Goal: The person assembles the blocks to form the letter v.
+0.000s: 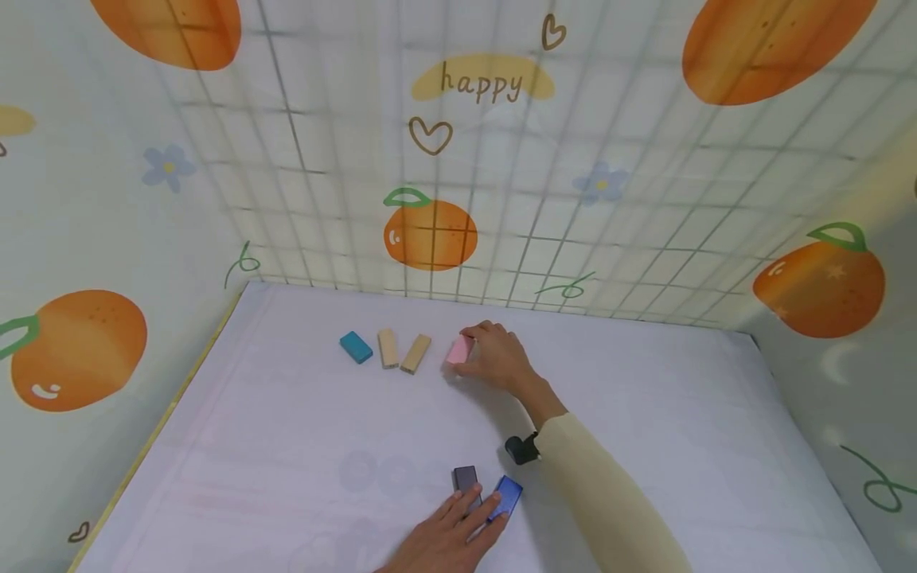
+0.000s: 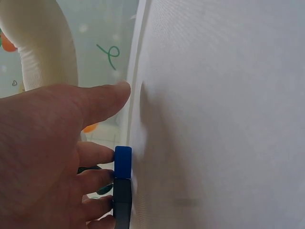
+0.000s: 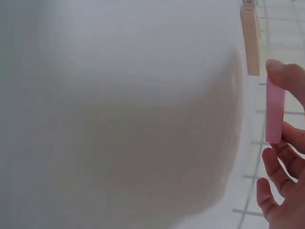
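Between thumb and fingertips, my right hand (image 1: 499, 358) pinches a pink block (image 1: 460, 350) by its ends; the right wrist view shows the pink block (image 3: 275, 110) with the other fingers loosely bent beside it. Whether it touches the table is hard to tell. Nearer to me, my left hand (image 1: 446, 535) rests its fingertips on a dark grey block (image 1: 465, 476) and a blue block (image 1: 509, 492). In the left wrist view the blue block (image 2: 123, 162) and dark block (image 2: 122, 202) lie end to end along the fingertips, the thumb held apart.
Left of the pink block lie two plain wooden blocks, one upright in view (image 1: 388, 348) and one slanted (image 1: 415, 354), then a teal block (image 1: 356, 347). A white cloth covers the table (image 1: 286, 446). Behind rises a grid wall under an orange-patterned curtain (image 1: 501, 175).
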Tool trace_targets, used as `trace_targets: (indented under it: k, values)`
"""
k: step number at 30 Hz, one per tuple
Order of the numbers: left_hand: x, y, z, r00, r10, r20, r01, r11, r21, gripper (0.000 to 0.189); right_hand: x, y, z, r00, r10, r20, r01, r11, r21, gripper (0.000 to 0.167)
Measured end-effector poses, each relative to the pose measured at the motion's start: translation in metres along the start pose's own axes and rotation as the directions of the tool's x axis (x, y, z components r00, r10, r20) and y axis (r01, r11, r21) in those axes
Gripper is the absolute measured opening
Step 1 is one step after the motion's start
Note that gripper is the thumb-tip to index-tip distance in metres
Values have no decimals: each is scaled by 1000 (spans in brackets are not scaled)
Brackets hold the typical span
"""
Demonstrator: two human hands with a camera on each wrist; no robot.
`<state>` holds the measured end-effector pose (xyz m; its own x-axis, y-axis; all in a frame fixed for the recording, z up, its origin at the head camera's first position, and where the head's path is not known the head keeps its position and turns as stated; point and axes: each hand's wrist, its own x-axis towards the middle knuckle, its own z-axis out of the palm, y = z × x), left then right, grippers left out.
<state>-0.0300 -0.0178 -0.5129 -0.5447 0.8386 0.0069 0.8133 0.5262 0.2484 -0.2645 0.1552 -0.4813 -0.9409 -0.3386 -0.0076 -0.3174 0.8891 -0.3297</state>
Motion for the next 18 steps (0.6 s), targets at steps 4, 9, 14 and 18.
trace_targets:
  k: [4, 9, 14, 18]
  values:
    - [1, 0, 0, 1000, -7, 10, 7, 1000, -6, 83, -4, 3, -4, 1000, 7, -4, -7, 1000, 23, 69]
    - [2, 0, 1, 1000, -19, 24, 19, 1000, -4, 85, -9, 6, -6, 1000, 9, -6, -9, 1000, 11, 69]
    - [2, 1, 3, 1000, -20, 18, 20, 1000, -11, 87, -16, 7, -10, 1000, 1, -19, -1, 1000, 1, 70]
    - [2, 1, 2, 1000, -15, 17, 15, 1000, 2, 87, -23, 8, -12, 999, 15, -31, -15, 1000, 14, 70]
